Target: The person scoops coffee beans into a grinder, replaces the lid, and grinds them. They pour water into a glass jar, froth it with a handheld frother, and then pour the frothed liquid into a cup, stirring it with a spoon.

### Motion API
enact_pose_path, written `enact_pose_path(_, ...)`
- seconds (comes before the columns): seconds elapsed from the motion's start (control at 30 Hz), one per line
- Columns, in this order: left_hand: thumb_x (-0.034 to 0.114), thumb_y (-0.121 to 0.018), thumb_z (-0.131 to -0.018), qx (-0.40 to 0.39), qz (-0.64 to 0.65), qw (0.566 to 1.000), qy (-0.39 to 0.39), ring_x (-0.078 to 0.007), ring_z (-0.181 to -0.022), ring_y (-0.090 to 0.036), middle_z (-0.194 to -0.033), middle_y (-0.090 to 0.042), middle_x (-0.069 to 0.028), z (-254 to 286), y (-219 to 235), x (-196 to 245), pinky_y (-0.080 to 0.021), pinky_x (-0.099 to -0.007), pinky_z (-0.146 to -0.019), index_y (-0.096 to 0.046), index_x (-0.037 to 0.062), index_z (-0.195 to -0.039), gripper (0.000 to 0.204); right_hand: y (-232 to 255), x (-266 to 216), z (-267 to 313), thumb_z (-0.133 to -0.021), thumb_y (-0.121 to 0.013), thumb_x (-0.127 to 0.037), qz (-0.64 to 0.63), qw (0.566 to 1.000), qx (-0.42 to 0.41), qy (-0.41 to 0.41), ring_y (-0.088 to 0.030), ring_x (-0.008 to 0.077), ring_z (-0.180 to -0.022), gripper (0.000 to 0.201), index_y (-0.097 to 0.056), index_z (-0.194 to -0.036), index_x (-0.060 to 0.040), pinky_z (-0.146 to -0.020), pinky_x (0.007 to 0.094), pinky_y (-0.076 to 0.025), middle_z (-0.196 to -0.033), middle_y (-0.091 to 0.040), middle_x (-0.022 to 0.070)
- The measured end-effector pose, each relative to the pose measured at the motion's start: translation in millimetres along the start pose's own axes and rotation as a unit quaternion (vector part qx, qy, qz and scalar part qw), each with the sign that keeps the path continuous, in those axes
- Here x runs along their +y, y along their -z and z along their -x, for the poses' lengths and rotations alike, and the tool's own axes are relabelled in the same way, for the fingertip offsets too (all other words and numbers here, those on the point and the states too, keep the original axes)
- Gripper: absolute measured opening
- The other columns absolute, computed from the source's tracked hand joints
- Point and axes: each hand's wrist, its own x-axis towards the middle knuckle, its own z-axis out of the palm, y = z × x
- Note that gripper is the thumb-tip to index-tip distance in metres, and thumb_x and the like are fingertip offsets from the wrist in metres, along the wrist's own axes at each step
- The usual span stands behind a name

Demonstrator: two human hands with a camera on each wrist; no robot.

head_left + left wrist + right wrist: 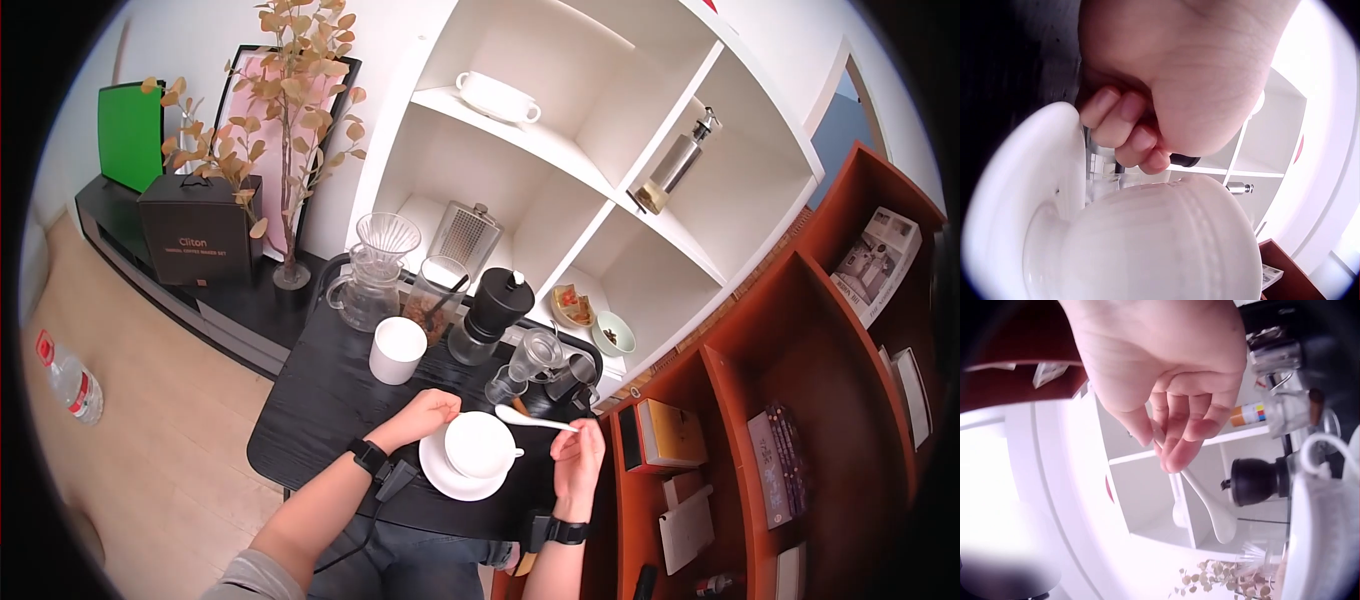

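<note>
A white cup (480, 446) stands on a white saucer (462, 484) near the front of the black table. The left hand (432, 408) is at the cup's upper left, its fingers curled, with nothing visible in them; in the left wrist view this hand (1141, 119) is just above the cup (1166, 244) and saucer (1029, 162). Between thumb and fingers, the right hand (580, 455) pinches the handle end of a white spoon (535, 420). The spoon's bowl points left, behind the cup. In the right wrist view, the spoon (1213, 509) hangs from the right hand (1172, 381).
Behind the cup are a white mug (397, 350), a black grinder (490, 315), a glass server (365, 295) and small glass pitchers (535, 355). White shelves (520, 145) rise beyond; a reddish-brown bookcase (730, 375) is at the right. A bottle (72, 380) stands on the floor.
</note>
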Motion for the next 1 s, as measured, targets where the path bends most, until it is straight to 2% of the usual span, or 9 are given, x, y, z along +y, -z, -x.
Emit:
enact_pose_path(0.13, -0.002, -0.041, -0.071, 0.012, -0.005, 1.0, 0.0, -0.0113, -0.057, -0.04, -0.056, -0.042, -0.0054, 0, -1, 2, -0.033, -0.0286, -0.053, -0.044, -0.0009, -0.064, 0.008, -64, -36, -28, -0.093, -0.052, -0.013, 0.193, 0.976, -0.098, -0.042, -0.061, 0.0139, -0.059, 0.016, -0.059, -0.097, 0.0007, -0.052, 0.0225, -0.043, -0.08, -0.067, 0.014)
enact_pose_path(0.27, 0.0, -0.043, -0.072, 0.018, -0.01, 1.0, -0.002, -0.0128, -0.055, -0.042, -0.055, -0.044, -0.0075, 1, -1, -1, -0.034, -0.0301, -0.052, -0.046, -0.0009, -0.063, 0.01, -114, -31, -54, -0.093, -0.054, -0.015, 0.239, 0.951, -0.182, -0.074, -0.062, 0.0123, -0.059, 0.017, -0.059, -0.098, -0.0002, -0.051, 0.0208, -0.043, -0.084, -0.068, 0.0125)
enact_pose_path(0.37, 0.002, -0.043, -0.074, 0.037, -0.02, 0.999, -0.016, -0.0148, -0.055, -0.044, -0.055, -0.045, -0.0079, 1, -2, 0, -0.034, -0.0316, -0.052, -0.046, -0.0009, -0.063, 0.012, -135, -3, -72, -0.092, -0.057, -0.015, 0.221, 0.941, -0.225, -0.119, -0.061, 0.0093, -0.061, 0.016, -0.059, -0.099, -0.0019, -0.05, 0.0178, -0.041, -0.087, -0.067, 0.0103)
enact_pose_path(0.67, 0.001, -0.042, -0.076, 0.035, -0.007, 0.999, 0.004, -0.0184, -0.058, -0.049, -0.059, -0.049, -0.009, 0, -3, -4, -0.037, -0.0329, -0.056, -0.045, -0.0015, -0.064, 0.013, -157, 61, -95, -0.09, -0.059, -0.02, 0.295, 0.904, -0.266, -0.157, -0.06, 0.0086, -0.055, 0.019, -0.057, -0.091, -0.0008, -0.045, 0.0199, -0.041, -0.078, -0.067, 0.0056)
enact_pose_path(0.73, 0.0, -0.041, -0.08, 0.023, -0.02, 1.0, -0.004, -0.012, -0.06, -0.045, -0.062, -0.048, -0.0025, -1, -2, -3, -0.036, -0.0277, -0.056, -0.045, 0.0006, -0.066, 0.014, -161, 67, -96, -0.09, -0.058, -0.02, 0.311, 0.893, -0.273, -0.178, -0.06, 0.0094, -0.054, 0.02, -0.057, -0.091, 0.0003, -0.045, 0.0207, -0.042, -0.077, -0.067, 0.0054)
enact_pose_path(0.87, -0.003, -0.041, -0.078, 0.019, -0.017, 1.0, 0.016, -0.0119, -0.063, -0.045, -0.065, -0.049, -0.0026, 1, -2, -1, -0.037, -0.0271, -0.058, -0.048, -0.0002, -0.069, 0.012, -164, 73, -96, -0.091, -0.056, -0.021, 0.31, 0.881, -0.276, -0.228, -0.063, 0.0136, -0.058, 0.024, -0.056, -0.095, 0.0032, -0.047, 0.022, -0.044, -0.085, -0.066, 0.0076)
enact_pose_path(0.9, -0.003, -0.042, -0.076, 0.038, -0.01, 0.999, 0.014, -0.0151, -0.063, -0.048, -0.063, -0.05, -0.0051, 1, -4, -2, -0.038, -0.0294, -0.058, -0.049, -0.0006, -0.068, 0.011, -165, 74, -97, -0.091, -0.056, -0.021, 0.309, 0.881, -0.278, -0.226, -0.063, 0.0136, -0.058, 0.024, -0.056, -0.095, 0.0032, -0.047, 0.022, -0.044, -0.085, -0.066, 0.0076)
enact_pose_path(0.97, -0.003, -0.042, -0.074, 0.059, -0.005, 0.998, 0.012, -0.0183, -0.063, -0.051, -0.061, -0.051, -0.0077, 1, -6, -5, -0.039, -0.0318, -0.058, -0.049, -0.001, -0.066, 0.011, -163, 73, -97, -0.092, -0.054, -0.022, 0.32, 0.863, -0.293, -0.258, -0.065, 0.0155, -0.063, 0.033, -0.054, -0.111, 0.0045, -0.049, 0.0213, -0.046, -0.102, -0.065, 0.0135)
enact_pose_path(1.0, -0.003, -0.042, -0.074, 0.059, 0.007, 0.998, 0.017, -0.018, -0.065, -0.051, -0.064, -0.052, -0.0078, 1, -7, -9, -0.04, -0.0313, -0.059, -0.05, -0.0009, -0.067, 0.01, -162, 73, -96, -0.092, -0.054, -0.022, 0.318, 0.863, -0.295, -0.258, -0.065, 0.0155, -0.063, 0.033, -0.054, -0.111, 0.0045, -0.049, 0.0213, -0.046, -0.102, -0.065, 0.0135)
